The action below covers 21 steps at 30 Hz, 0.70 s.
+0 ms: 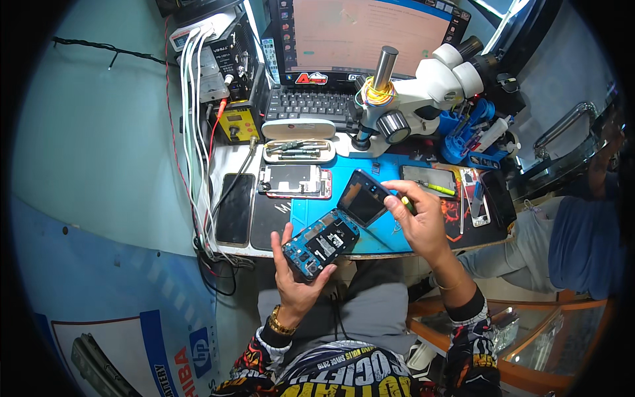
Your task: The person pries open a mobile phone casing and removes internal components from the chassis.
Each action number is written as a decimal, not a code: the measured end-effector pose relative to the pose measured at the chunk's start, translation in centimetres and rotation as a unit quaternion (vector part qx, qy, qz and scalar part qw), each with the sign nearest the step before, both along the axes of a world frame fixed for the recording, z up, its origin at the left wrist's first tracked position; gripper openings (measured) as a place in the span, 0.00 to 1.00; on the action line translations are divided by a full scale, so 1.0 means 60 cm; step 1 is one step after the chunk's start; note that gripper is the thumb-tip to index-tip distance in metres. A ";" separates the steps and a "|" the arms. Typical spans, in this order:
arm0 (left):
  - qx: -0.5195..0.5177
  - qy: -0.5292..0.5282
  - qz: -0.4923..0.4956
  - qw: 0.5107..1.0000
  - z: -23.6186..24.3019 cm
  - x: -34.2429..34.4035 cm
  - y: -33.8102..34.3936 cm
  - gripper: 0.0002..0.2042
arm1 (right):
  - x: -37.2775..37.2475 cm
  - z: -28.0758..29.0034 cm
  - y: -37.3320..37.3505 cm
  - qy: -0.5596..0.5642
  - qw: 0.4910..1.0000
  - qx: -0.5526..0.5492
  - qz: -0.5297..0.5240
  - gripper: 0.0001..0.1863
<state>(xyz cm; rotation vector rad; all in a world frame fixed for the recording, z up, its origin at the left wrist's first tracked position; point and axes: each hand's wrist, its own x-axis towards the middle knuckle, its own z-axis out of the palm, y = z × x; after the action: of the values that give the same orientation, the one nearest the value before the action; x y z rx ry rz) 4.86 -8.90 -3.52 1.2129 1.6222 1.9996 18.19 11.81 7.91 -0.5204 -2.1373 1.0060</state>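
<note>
An opened smartphone (319, 243), its black battery and blue circuit board exposed, rests in my left hand (296, 291). The fingers and thumb of that hand grip its lower edges, at the front of the blue work mat (383, 246). My right hand (423, 223) pinches a dark, flat phone panel (363, 198) by its right edge. The panel is tilted up over the phone's far end; whether a cable joins them I cannot tell. A green tool handle (408, 206) shows among the right hand's fingers, mostly hidden.
Behind the mat stand a microscope (423, 89), a keyboard (307, 104) and a monitor. An open screwdriver case (299, 153), a disassembled phone (294, 180) and a dark phone (235, 210) lie to the left. On the right are a tool holder (463, 142) and phone parts. White cables hang at left.
</note>
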 end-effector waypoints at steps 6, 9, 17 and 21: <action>-0.022 -0.216 0.017 0.976 0.007 0.013 -0.020 0.54 | 0.012 -0.045 0.033 0.031 0.984 -0.154 -0.081 0.11; -0.024 -0.223 0.013 0.974 -0.003 0.002 -0.025 0.52 | 0.014 -0.065 0.051 0.034 0.979 -0.171 -0.103 0.12; -0.022 -0.381 -0.020 0.924 0.017 -0.022 -0.032 0.44 | 0.065 -0.115 0.082 0.089 0.934 -0.313 -0.145 0.11; -0.009 -0.394 -0.021 0.919 0.009 -0.030 -0.036 0.42 | 0.095 -0.140 0.077 0.125 0.908 -0.366 -0.164 0.10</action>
<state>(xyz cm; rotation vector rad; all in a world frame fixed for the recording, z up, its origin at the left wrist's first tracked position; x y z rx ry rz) 3.03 -11.04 -2.98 0.3177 1.1700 2.0370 23.87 16.44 -0.49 -1.0017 -1.3342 1.5646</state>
